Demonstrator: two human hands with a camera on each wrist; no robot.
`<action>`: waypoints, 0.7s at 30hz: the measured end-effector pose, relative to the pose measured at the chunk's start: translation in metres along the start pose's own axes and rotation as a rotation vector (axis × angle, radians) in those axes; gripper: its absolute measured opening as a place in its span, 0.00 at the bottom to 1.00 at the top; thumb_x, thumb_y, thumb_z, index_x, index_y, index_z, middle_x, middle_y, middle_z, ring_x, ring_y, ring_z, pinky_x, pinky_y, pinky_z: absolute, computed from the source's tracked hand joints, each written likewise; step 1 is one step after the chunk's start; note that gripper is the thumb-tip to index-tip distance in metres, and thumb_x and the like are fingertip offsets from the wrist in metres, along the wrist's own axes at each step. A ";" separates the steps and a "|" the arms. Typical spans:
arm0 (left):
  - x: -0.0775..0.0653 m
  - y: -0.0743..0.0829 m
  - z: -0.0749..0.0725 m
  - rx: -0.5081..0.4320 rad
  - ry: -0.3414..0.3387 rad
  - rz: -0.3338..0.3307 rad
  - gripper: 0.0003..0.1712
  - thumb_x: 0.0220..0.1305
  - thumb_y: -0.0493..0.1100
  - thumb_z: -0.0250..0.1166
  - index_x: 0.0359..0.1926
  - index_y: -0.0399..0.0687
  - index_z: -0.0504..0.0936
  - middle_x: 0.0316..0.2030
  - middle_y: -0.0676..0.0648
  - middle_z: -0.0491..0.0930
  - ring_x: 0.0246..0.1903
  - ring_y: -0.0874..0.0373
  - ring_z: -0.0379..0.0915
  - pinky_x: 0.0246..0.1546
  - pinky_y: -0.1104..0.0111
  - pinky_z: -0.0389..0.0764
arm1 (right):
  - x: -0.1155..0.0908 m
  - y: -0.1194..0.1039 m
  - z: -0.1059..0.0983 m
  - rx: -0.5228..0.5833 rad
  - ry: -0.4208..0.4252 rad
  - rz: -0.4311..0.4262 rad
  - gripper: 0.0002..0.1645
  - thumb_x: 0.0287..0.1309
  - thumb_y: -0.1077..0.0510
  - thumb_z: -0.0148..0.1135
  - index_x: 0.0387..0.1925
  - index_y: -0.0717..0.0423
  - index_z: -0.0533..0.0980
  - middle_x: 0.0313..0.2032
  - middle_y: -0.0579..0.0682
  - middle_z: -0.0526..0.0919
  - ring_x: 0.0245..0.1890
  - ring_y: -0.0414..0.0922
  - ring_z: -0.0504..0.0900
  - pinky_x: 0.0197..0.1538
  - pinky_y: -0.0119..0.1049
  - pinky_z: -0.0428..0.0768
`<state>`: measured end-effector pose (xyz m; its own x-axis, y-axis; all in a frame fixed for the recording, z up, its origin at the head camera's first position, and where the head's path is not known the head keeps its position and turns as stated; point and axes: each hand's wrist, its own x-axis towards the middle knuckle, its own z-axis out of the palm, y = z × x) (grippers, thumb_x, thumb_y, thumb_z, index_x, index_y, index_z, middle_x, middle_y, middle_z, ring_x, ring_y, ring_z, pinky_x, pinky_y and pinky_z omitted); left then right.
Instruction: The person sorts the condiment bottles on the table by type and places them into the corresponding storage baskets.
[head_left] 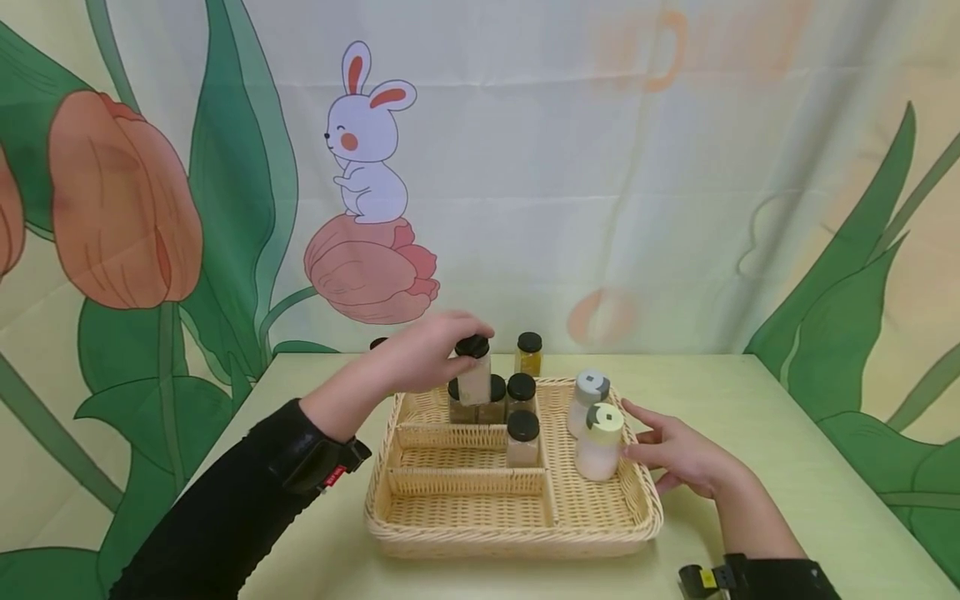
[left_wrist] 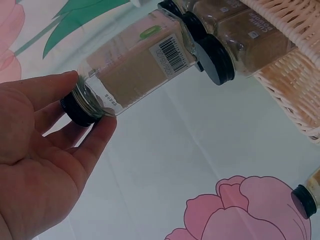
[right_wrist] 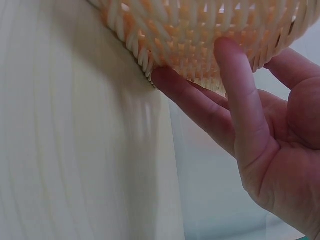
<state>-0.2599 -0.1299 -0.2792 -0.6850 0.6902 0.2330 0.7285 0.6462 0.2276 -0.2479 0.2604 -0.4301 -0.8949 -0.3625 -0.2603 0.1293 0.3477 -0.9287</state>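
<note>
a clear jar of pale tan powder with a black screw lid (head_left: 475,382) is in the air over the back left compartment of a pale woven wicker basket (head_left: 517,546), tilted slightly. the left hand (head_left: 423,354) pinches it round the lid and neck, thumb against fingers. its base overlaps three black-lidded clear jars (head_left: 521,392) at that compartment's right end; whether it touches them, i cannot tell. one more black-lidded jar of pale brown powder (head_left: 522,442) stands at the right end of the middle compartment, with woven floor to its left. the long right compartment carries a white bottle with a grey lid (head_left: 587,404) and a white bottle with a pale yellow lid (head_left: 598,450), near its right rim.

the right hand (head_left: 678,450) has its fingers spread and straight, fingertips touching the basket's right outer wall. between basket and back edge of the pale yellow-green worktop (head_left: 720,379) stands a black-lidded jar of yellow contents (head_left: 528,357). worktop surface runs out from the basket toward both side edges. a printed cloth (head_left: 510,183) hangs beyond the back edge.
</note>
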 end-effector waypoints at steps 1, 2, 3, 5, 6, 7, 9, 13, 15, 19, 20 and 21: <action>0.000 0.000 0.001 0.007 -0.003 0.000 0.24 0.70 0.37 0.67 0.65 0.41 0.78 0.59 0.44 0.78 0.58 0.51 0.75 0.56 0.63 0.79 | 0.000 0.000 0.000 -0.001 0.001 0.000 0.55 0.64 0.57 0.69 0.82 0.49 0.46 0.64 0.76 0.67 0.46 0.55 0.86 0.32 0.54 0.87; -0.001 0.001 0.001 0.014 -0.005 0.003 0.24 0.70 0.37 0.67 0.65 0.41 0.77 0.59 0.44 0.78 0.58 0.51 0.75 0.56 0.63 0.79 | 0.000 0.000 0.000 -0.003 0.002 0.000 0.55 0.64 0.57 0.69 0.82 0.49 0.46 0.64 0.76 0.67 0.46 0.55 0.86 0.32 0.54 0.87; -0.001 0.002 0.002 0.018 -0.009 0.005 0.25 0.70 0.38 0.67 0.66 0.41 0.77 0.59 0.43 0.78 0.58 0.51 0.75 0.55 0.63 0.79 | 0.001 0.000 0.000 -0.005 0.004 0.001 0.55 0.64 0.57 0.69 0.82 0.49 0.46 0.64 0.76 0.67 0.46 0.55 0.86 0.32 0.54 0.87; -0.002 0.003 0.003 0.026 -0.017 0.006 0.26 0.70 0.38 0.67 0.67 0.42 0.76 0.59 0.43 0.78 0.58 0.51 0.75 0.55 0.63 0.80 | 0.001 0.000 0.000 -0.009 0.005 0.003 0.55 0.64 0.57 0.69 0.82 0.49 0.46 0.64 0.76 0.67 0.46 0.55 0.85 0.32 0.54 0.87; -0.002 0.003 0.004 0.027 -0.024 0.002 0.27 0.70 0.38 0.67 0.68 0.42 0.76 0.60 0.44 0.78 0.58 0.51 0.75 0.55 0.63 0.80 | 0.001 0.001 0.000 -0.011 0.005 0.004 0.55 0.64 0.57 0.69 0.82 0.49 0.46 0.64 0.76 0.67 0.46 0.55 0.85 0.32 0.54 0.87; -0.002 0.004 0.004 0.027 -0.028 -0.001 0.27 0.70 0.38 0.67 0.68 0.42 0.75 0.60 0.44 0.77 0.58 0.52 0.75 0.55 0.63 0.79 | 0.001 0.001 0.000 -0.011 0.004 0.004 0.55 0.64 0.57 0.69 0.82 0.49 0.46 0.65 0.76 0.67 0.47 0.55 0.85 0.32 0.54 0.87; -0.002 0.005 0.005 0.027 -0.035 -0.006 0.28 0.70 0.39 0.67 0.69 0.43 0.75 0.60 0.44 0.77 0.59 0.52 0.75 0.56 0.63 0.79 | 0.001 0.001 0.000 -0.010 0.001 0.004 0.55 0.64 0.56 0.69 0.82 0.49 0.46 0.65 0.76 0.67 0.47 0.55 0.85 0.32 0.54 0.87; -0.003 0.009 0.006 0.012 -0.046 -0.003 0.28 0.70 0.39 0.67 0.69 0.44 0.75 0.61 0.45 0.77 0.59 0.53 0.75 0.56 0.63 0.79 | 0.001 0.002 -0.001 -0.014 0.001 0.002 0.55 0.64 0.56 0.69 0.82 0.49 0.46 0.65 0.76 0.67 0.47 0.55 0.85 0.32 0.54 0.87; -0.003 0.010 0.007 0.003 -0.050 0.007 0.27 0.70 0.39 0.68 0.68 0.44 0.76 0.60 0.45 0.77 0.58 0.53 0.75 0.56 0.63 0.79 | 0.001 0.002 -0.001 -0.017 0.001 0.000 0.55 0.64 0.56 0.69 0.82 0.49 0.46 0.64 0.76 0.68 0.47 0.55 0.85 0.32 0.54 0.87; -0.002 0.013 0.009 -0.010 -0.061 0.021 0.26 0.69 0.38 0.68 0.66 0.44 0.77 0.60 0.45 0.78 0.57 0.53 0.76 0.55 0.65 0.79 | 0.001 0.002 -0.001 -0.021 0.000 -0.003 0.55 0.65 0.56 0.69 0.82 0.48 0.46 0.64 0.75 0.68 0.48 0.55 0.85 0.32 0.54 0.87; -0.002 0.013 0.010 -0.012 -0.064 0.022 0.26 0.69 0.38 0.67 0.66 0.44 0.77 0.60 0.45 0.77 0.57 0.53 0.76 0.55 0.65 0.79 | 0.001 0.002 -0.001 -0.022 0.001 -0.003 0.55 0.65 0.55 0.69 0.82 0.48 0.46 0.64 0.75 0.68 0.48 0.55 0.85 0.32 0.54 0.87; -0.002 0.014 0.011 -0.018 -0.069 0.022 0.26 0.69 0.38 0.67 0.66 0.44 0.77 0.60 0.45 0.77 0.57 0.53 0.76 0.55 0.65 0.79 | 0.001 0.002 -0.001 -0.023 0.002 -0.002 0.55 0.64 0.55 0.69 0.82 0.48 0.46 0.64 0.75 0.68 0.48 0.55 0.85 0.32 0.54 0.87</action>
<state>-0.2485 -0.1191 -0.2871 -0.6665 0.7252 0.1728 0.7425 0.6252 0.2404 -0.2494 0.2615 -0.4316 -0.8958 -0.3618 -0.2582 0.1178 0.3668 -0.9228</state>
